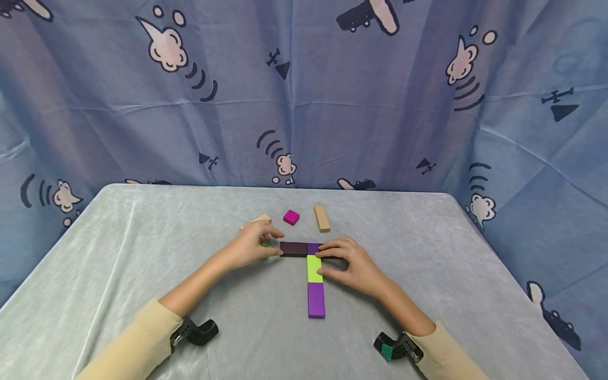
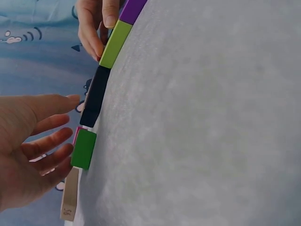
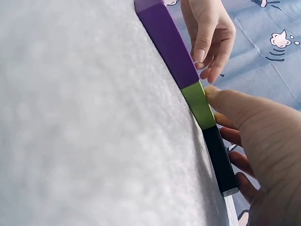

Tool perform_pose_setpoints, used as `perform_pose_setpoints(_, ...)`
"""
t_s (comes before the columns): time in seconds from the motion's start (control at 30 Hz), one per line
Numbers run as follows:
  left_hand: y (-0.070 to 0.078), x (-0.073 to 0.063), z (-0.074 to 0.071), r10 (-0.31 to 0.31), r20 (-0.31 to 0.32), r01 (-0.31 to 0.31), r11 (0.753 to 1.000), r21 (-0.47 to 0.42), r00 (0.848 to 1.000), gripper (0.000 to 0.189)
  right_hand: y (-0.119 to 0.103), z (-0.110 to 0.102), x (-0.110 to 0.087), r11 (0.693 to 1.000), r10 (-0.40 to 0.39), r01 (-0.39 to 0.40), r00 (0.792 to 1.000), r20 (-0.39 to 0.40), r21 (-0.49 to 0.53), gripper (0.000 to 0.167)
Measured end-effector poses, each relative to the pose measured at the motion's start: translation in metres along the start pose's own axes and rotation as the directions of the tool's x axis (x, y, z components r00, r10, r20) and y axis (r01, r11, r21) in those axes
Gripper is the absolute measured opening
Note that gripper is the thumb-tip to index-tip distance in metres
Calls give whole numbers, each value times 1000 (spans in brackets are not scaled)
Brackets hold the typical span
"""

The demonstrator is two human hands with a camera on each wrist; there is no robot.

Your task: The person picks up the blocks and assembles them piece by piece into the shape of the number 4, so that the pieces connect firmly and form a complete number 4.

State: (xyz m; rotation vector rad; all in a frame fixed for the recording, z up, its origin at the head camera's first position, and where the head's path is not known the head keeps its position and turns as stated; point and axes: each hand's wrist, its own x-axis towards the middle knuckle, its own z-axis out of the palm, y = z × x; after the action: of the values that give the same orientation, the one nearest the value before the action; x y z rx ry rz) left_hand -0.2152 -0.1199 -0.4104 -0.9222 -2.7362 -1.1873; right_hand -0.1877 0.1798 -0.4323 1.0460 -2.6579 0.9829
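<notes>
Flat blocks form a T on the table: a dark brown block (image 1: 293,249) on the left, a small purple block (image 1: 312,248) in the middle, another dark block (image 3: 218,162) on the right. Below the middle run a lime block (image 1: 314,269) and a long purple block (image 1: 316,301). My right hand (image 1: 353,264) touches the lime block's right edge with its thumb; its fingers reach over the right dark block to the small purple one. My left hand (image 1: 252,243) has its thumb by the left dark block's end, fingers spread near a green block (image 2: 83,149), partly hidden in the head view.
Beyond the T lie a magenta block (image 1: 291,217) and a wooden block (image 1: 322,218). Another wooden block (image 1: 258,218) sits behind my left hand. A light cloth covers the table (image 1: 157,237), and a patterned blue curtain (image 1: 313,116) hangs behind it.
</notes>
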Motion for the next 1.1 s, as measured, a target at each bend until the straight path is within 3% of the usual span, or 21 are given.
perform_pose_setpoints(0.3,3,-9,1,-29,-24,29,1000,1,999,32,0,0,0,1000,-4,4,1000,1,4,31)
perform_pose_setpoints(0.7,22,-9,19,-69,-88,70,997,8,994,33,1,1,0,1000,-13,13,1000,-5,-6,30)
perform_pose_setpoints(0.93,32,-8,25,64,-40,-59,991,118,997,35,0,-1,0,1000,-16,16,1000,-3,-7,31)
perform_pose_setpoints(1.1,34,-6,28,120,18,-121,981,155,993,34,0,-1,0,1000,-14,14,1000,1,0,31)
